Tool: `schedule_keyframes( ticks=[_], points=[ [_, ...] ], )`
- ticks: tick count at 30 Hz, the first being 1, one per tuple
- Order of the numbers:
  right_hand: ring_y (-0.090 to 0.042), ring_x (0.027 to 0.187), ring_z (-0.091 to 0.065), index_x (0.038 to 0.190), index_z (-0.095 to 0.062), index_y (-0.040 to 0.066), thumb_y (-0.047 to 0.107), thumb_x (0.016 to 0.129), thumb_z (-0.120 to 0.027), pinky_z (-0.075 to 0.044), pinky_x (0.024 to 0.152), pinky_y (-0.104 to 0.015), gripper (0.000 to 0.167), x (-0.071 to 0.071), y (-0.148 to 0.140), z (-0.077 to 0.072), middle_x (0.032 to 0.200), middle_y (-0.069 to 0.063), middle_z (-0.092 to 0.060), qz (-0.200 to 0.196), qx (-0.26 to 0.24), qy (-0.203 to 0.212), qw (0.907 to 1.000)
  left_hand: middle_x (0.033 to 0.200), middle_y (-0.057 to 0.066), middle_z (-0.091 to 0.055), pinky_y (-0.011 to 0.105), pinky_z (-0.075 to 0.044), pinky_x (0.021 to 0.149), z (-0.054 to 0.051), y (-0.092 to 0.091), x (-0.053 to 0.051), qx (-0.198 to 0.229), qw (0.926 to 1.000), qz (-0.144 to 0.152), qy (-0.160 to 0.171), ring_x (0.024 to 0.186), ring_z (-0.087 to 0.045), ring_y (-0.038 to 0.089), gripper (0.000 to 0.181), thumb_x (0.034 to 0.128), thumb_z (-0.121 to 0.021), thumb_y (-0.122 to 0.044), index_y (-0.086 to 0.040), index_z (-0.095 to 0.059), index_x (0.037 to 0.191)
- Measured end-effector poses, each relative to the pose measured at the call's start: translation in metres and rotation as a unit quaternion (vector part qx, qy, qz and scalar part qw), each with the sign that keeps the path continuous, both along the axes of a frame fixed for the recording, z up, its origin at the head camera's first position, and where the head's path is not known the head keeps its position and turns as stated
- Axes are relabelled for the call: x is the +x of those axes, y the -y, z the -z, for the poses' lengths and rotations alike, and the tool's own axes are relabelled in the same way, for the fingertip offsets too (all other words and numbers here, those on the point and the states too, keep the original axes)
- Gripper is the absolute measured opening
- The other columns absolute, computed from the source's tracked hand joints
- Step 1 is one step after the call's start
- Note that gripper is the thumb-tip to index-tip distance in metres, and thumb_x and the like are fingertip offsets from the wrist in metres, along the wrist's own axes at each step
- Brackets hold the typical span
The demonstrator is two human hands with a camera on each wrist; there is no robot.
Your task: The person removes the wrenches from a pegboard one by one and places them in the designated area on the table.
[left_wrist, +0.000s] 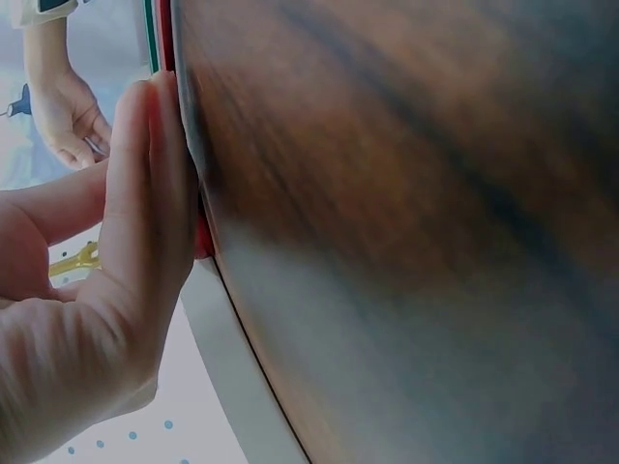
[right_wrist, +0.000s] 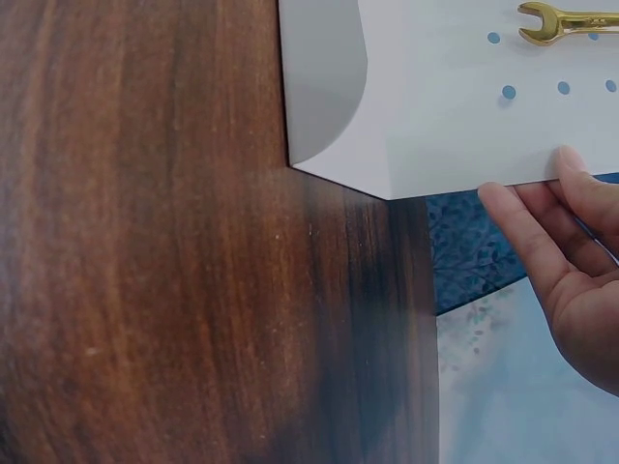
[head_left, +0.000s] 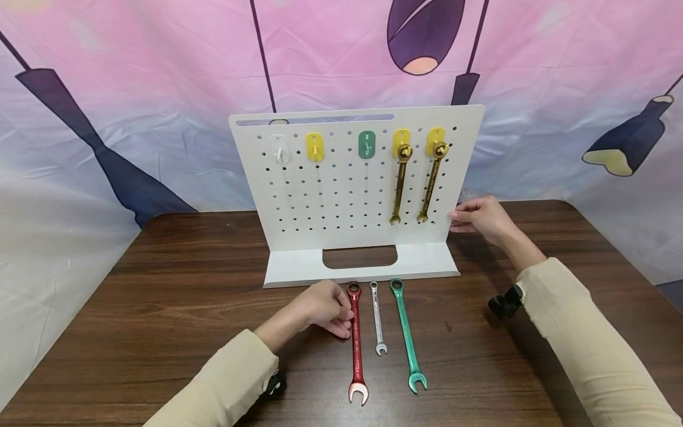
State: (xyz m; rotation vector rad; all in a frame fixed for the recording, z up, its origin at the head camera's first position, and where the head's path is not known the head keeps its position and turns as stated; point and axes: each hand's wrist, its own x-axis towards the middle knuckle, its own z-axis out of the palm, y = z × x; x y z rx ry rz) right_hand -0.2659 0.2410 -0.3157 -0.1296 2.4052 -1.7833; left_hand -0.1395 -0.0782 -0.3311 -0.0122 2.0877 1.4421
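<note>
A red combination wrench (head_left: 357, 344) lies on the table beside my left hand (head_left: 326, 308). The fingertips of that hand reach the wrench's left side; in the left wrist view the fingers (left_wrist: 145, 193) are fairly straight and partly cover it. My right hand (head_left: 482, 219) pinches the right edge of a white pegboard stand (head_left: 341, 207), thumb on the front and fingers behind. To the right of the red wrench lie a small silver wrench (head_left: 377, 317) and a green wrench (head_left: 407, 335). Two gold wrenches (head_left: 400, 184) hang from yellow hooks on the board.
Left of the gold wrenches, the board carries a white hook (head_left: 280, 148), a yellow hook (head_left: 315, 147) and a green hook (head_left: 366, 144), with nothing hanging on them. The stand rests on a dark wooden table (head_left: 176, 284). A patterned cloth (head_left: 331, 53) hangs behind.
</note>
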Motion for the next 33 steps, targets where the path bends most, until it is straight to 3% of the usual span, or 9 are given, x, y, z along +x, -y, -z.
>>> schedule_keyframes(
  ticks=[7, 17, 33],
  points=[
    [-0.018, 0.076, -0.065, 0.102, -0.056, -0.018, 0.000, 0.089, -0.056, -0.055, 0.080, -0.038, 0.022, -0.001, 0.000, 0.001, 0.096, -0.014, -0.056, -0.002, -0.002, 0.000, 1.0000, 0.063, 0.014, -0.054, 0.033, -0.059, 0.057, -0.002, -0.002, -0.002, 0.011, 0.9999, -0.002, -0.003, 0.051, -0.059, 0.018, 0.005, 0.0851, -0.052, 0.013, 0.009, -0.052, 0.082],
    [-0.019, 0.077, -0.065, 0.102, -0.056, -0.017, 0.000, 0.090, -0.055, -0.051, 0.086, -0.046, 0.021, -0.001, -0.001, 0.001, 0.104, -0.022, -0.053, -0.002, -0.002, 0.004, 1.0000, 0.063, 0.014, -0.054, 0.031, -0.059, 0.055, -0.008, -0.002, -0.007, 0.009, 0.9998, 0.005, -0.017, 0.050, -0.058, 0.016, 0.002, 0.0858, -0.053, 0.011, 0.010, -0.053, 0.084],
    [-0.018, 0.077, -0.065, 0.102, -0.055, -0.018, 0.000, 0.090, -0.055, -0.053, 0.083, -0.042, 0.022, -0.002, 0.000, 0.000, 0.105, -0.021, -0.053, -0.002, 0.007, 0.000, 1.0000, 0.072, 0.019, -0.060, 0.029, -0.059, 0.057, -0.020, -0.008, -0.024, 0.008, 0.9983, -0.015, -0.056, 0.051, -0.057, 0.015, 0.009, 0.0833, -0.058, 0.010, 0.010, -0.053, 0.091]
  ],
)
